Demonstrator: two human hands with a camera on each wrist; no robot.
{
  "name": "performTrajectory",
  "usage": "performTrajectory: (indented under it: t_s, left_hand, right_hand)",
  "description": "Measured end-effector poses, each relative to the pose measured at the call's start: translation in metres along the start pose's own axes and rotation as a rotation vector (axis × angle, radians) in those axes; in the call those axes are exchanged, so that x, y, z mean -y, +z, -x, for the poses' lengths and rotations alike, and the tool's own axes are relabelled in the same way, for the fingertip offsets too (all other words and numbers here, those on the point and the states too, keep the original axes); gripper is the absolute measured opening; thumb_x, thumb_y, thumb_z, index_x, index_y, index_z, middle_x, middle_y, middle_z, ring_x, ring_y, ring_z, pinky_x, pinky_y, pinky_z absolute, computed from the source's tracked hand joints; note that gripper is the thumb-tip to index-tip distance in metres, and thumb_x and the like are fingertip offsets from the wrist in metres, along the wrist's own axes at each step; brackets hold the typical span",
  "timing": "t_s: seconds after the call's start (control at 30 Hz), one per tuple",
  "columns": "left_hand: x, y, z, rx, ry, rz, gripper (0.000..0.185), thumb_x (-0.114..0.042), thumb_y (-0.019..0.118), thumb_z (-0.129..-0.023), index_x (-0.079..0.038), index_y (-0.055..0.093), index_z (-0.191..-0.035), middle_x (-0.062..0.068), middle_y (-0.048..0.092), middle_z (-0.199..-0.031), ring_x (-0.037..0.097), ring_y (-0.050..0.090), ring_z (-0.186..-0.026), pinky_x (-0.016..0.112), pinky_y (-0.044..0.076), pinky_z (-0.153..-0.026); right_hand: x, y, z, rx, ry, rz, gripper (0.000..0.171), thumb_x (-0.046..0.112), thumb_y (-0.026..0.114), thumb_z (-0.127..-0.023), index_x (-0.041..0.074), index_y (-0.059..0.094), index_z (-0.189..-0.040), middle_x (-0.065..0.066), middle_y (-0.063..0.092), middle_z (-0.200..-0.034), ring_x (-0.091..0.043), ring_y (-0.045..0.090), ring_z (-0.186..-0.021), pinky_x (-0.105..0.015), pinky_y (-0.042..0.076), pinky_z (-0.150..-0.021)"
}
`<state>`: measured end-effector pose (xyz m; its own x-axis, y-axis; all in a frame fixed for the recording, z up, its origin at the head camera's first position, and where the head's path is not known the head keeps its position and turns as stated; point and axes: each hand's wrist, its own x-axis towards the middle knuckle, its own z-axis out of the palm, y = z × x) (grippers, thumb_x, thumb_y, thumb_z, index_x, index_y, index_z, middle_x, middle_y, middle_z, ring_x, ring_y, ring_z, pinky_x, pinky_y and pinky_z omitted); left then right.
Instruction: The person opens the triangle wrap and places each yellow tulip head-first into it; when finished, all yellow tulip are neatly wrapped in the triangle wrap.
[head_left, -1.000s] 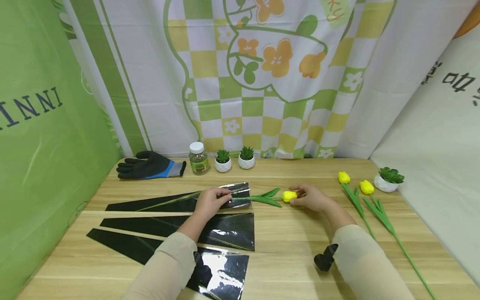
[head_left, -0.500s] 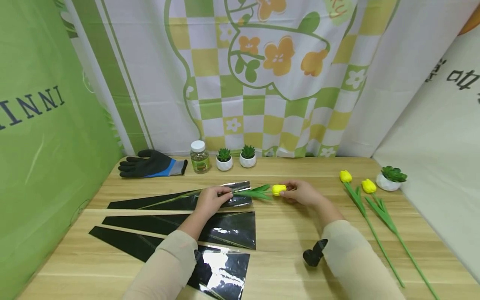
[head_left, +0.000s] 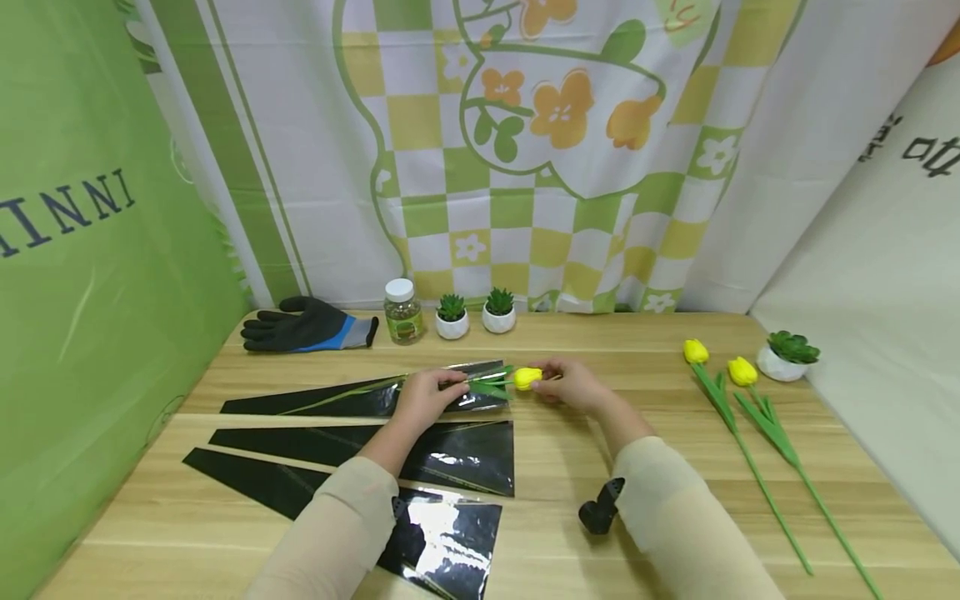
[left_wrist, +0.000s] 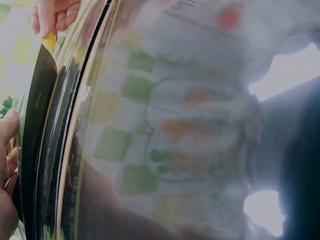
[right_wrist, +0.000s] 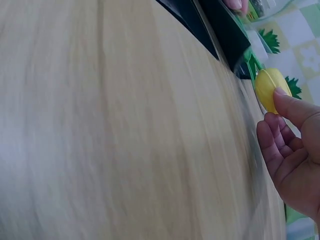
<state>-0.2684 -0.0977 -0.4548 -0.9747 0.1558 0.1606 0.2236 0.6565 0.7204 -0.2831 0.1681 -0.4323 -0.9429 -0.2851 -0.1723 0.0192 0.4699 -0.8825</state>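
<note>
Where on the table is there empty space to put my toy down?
Bare wood lies between the right hand and the two loose tulips, and along the front edge beside the black sleeves. The left side is crowded with sleeves; the back edge holds a glove, a jar and small pots.

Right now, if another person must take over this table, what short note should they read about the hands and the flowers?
Left hand: holds open the mouth of the top black cone-shaped plastic sleeve.
Right hand: fingers pinch the yellow artificial tulip at its head.
Done: the stem is inside that sleeve; leaves and head are at the mouth, not yet in.
Left: two more yellow tulips lie at the right of the wooden table; three empty black sleeves lie nearer the person.
</note>
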Motion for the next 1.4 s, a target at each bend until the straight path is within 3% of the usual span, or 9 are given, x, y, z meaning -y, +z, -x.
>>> performTrajectory:
  t_s: [0.1, 0.33, 0.7, 1.0, 1.2, 1.4]
  left_hand:
    - [-0.001, 0.0, -0.001, -0.001, -0.009, 0.003, 0.023, -0.028, 0.072, -0.089, -0.017, 0.077, -0.109, 0.004, 0.073, -0.117, 0.027, 0.066, -0.114, 0.045, 0.052, -0.098]
    - [-0.001, -0.002, -0.001, 0.003, -0.019, 0.01, 0.024, -0.029, 0.072, -0.09, -0.017, 0.077, -0.11, 0.004, 0.073, -0.117, 0.027, 0.066, -0.113, 0.046, 0.052, -0.096]
    - [-0.002, -0.002, -0.002, -0.022, 0.007, 0.004, 0.022, -0.028, 0.072, -0.09, -0.016, 0.077, -0.108, 0.005, 0.074, -0.114, 0.026, 0.068, -0.106, 0.045, 0.055, -0.089]
    - [-0.001, 0.0, -0.002, -0.013, -0.025, 0.013, 0.023, -0.03, 0.073, -0.089, -0.018, 0.077, -0.108, 0.004, 0.073, -0.115, 0.025, 0.068, -0.106, 0.042, 0.056, -0.087]
    - [-0.003, -0.002, -0.001, -0.018, -0.023, 0.002, 0.022, -0.03, 0.073, -0.089, -0.018, 0.077, -0.107, 0.005, 0.074, -0.114, 0.025, 0.069, -0.102, 0.04, 0.055, -0.081]
    - [-0.004, -0.001, -0.002, -0.028, -0.006, -0.011, 0.023, -0.029, 0.073, -0.088, -0.017, 0.078, -0.107, 0.005, 0.074, -0.113, 0.026, 0.068, -0.107, 0.044, 0.055, -0.09]
  right_hand:
    - [0.003, 0.006, -0.002, -0.005, 0.002, -0.024, 0.044, 0.008, 0.064, -0.094, -0.006, 0.054, -0.134, -0.007, 0.054, -0.095, -0.009, 0.055, -0.077, -0.017, 0.053, -0.069]
    - [0.006, 0.021, -0.008, 0.018, 0.008, -0.2, 0.041, 0.0, 0.062, -0.093, -0.011, 0.051, -0.131, -0.007, 0.058, -0.098, -0.008, 0.059, -0.084, -0.023, 0.059, -0.081]
    - [0.011, 0.038, -0.014, 0.023, 0.026, -0.242, 0.036, -0.002, 0.056, -0.097, -0.012, 0.051, -0.131, -0.013, 0.06, -0.105, -0.011, 0.063, -0.09, -0.028, 0.058, -0.089]
    - [0.011, 0.043, -0.016, 0.02, 0.027, -0.164, 0.03, 0.0, 0.06, -0.094, -0.012, 0.056, -0.122, -0.018, 0.065, -0.106, -0.012, 0.064, -0.087, -0.03, 0.059, -0.086]
    - [0.013, 0.047, -0.019, -0.008, 0.038, -0.121, 0.028, 0.005, 0.064, -0.093, -0.008, 0.061, -0.118, -0.013, 0.067, -0.099, -0.009, 0.061, -0.078, -0.025, 0.058, -0.074]
    - [0.015, 0.048, -0.02, -0.028, 0.063, -0.081, 0.028, 0.009, 0.067, -0.092, -0.004, 0.064, -0.117, -0.009, 0.069, -0.094, -0.009, 0.059, -0.073, -0.021, 0.054, -0.065]
